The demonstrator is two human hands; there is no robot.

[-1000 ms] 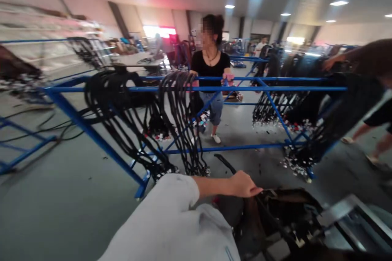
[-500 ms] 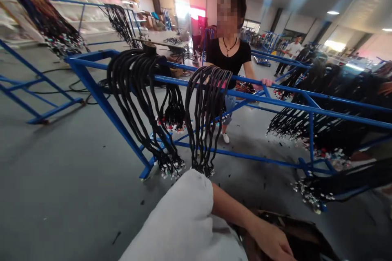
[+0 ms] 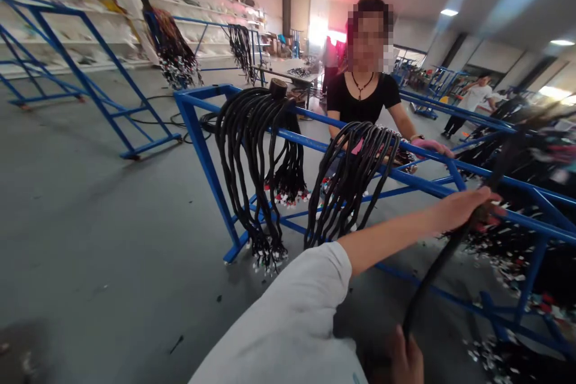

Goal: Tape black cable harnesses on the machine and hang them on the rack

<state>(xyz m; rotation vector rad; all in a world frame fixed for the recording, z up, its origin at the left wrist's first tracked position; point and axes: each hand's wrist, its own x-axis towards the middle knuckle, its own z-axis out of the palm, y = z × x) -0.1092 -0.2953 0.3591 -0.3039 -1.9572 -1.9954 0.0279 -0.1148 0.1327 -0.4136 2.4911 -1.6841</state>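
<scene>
Stretched out to the right, my left hand (image 3: 468,209) grips a long black cable (image 3: 434,276) at the rail of a blue metal rack (image 3: 310,143). The cable's upper end is blurred above that hand. Lower down, near the bottom edge, my right hand (image 3: 407,357) is closed round the same cable. Looped over the rack to the left hang a thick bunch of black cables (image 3: 245,150) and a second bunch (image 3: 348,183), with small white connectors at the lower ends of the thick bunch.
Across the rack stands a co-worker (image 3: 366,93) in a black top, with a pink-gloved hand (image 3: 432,147) at the rail. More cables (image 3: 499,252) crowd the right side. Another blue rack (image 3: 103,96) stands at the left. A roll of dark tape (image 3: 278,88) sits on the near rack.
My left hand has risen from low at the right to the rail and now holds a black cable. My right hand has come into view on it. The view has turned left.
</scene>
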